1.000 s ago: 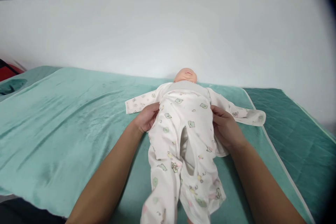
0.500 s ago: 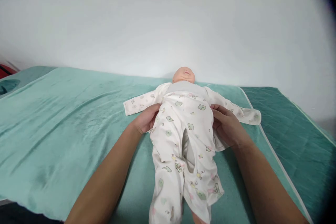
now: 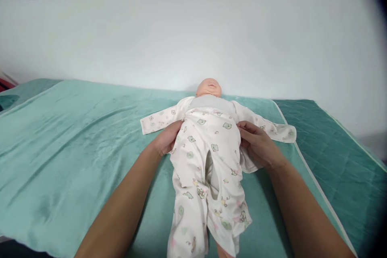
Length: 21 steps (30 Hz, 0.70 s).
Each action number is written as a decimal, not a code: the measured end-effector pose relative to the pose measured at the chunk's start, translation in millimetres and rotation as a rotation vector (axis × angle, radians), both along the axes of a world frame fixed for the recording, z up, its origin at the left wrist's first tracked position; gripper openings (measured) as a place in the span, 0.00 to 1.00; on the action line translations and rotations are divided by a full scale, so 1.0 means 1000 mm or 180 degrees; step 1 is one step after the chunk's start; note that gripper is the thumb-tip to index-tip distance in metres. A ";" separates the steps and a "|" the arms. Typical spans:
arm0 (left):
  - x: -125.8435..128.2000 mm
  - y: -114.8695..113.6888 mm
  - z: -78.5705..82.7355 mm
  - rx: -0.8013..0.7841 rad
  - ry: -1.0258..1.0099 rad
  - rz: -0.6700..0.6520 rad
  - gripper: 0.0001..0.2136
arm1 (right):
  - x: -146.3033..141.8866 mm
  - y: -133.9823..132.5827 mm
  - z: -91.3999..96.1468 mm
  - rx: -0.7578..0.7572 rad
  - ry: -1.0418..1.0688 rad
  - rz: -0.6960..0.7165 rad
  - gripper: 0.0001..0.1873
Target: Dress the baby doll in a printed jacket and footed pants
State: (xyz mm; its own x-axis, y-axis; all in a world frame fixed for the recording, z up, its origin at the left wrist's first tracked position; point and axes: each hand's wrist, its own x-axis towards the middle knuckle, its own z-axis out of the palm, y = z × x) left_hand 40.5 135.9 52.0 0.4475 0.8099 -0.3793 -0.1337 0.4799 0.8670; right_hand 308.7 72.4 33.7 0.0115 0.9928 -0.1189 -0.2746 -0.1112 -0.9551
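A baby doll (image 3: pixel 208 88) lies on its back in the middle, its head toward the wall. White printed baby pants (image 3: pixel 208 145) cover its legs and reach high on its body, with an open slit at the crotch. A white printed top (image 3: pixel 248 115) is on its arms, spread out to both sides, and its grey chest (image 3: pixel 207 102) shows between. My left hand (image 3: pixel 169 138) grips the pants at the left side of the waist, fingertips partly hidden. At the right side of the waist, my right hand (image 3: pixel 256 143) is closed on the pants' edge. One foot end shows at the bottom edge.
A light green blanket (image 3: pixel 75 141) with some creases lies under the doll. Darker quilted green fabric (image 3: pixel 329 149) stretches along the right. The white wall (image 3: pixel 181 36) rises behind the doll's head. Something red (image 3: pixel 5 84) sits at the far left edge.
The view has shifted slightly, so the doll and hands appear a little further left. Both hands keep their hold at the waist of the pants.
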 end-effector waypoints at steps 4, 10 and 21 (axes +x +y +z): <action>0.001 0.001 -0.002 0.0043 0.0049 -0.0043 0.17 | 0.005 0.000 0.000 -0.0025 -0.0097 0.0109 0.16; 0.002 0.002 -0.005 0.0246 -0.0025 -0.0062 0.19 | 0.008 -0.001 0.000 -0.0028 -0.0178 0.0391 0.18; 0.000 -0.001 -0.002 0.0281 0.0100 -0.0116 0.20 | 0.003 0.001 -0.001 0.0169 -0.0979 0.0319 0.12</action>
State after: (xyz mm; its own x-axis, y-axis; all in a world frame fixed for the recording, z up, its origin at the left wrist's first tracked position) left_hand 40.5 134.7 49.5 0.4663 0.8242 -0.3214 -0.0896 0.4055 0.9097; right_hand 311.2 73.2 33.1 -0.0593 0.9956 -0.0730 0.0377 -0.0709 -0.9968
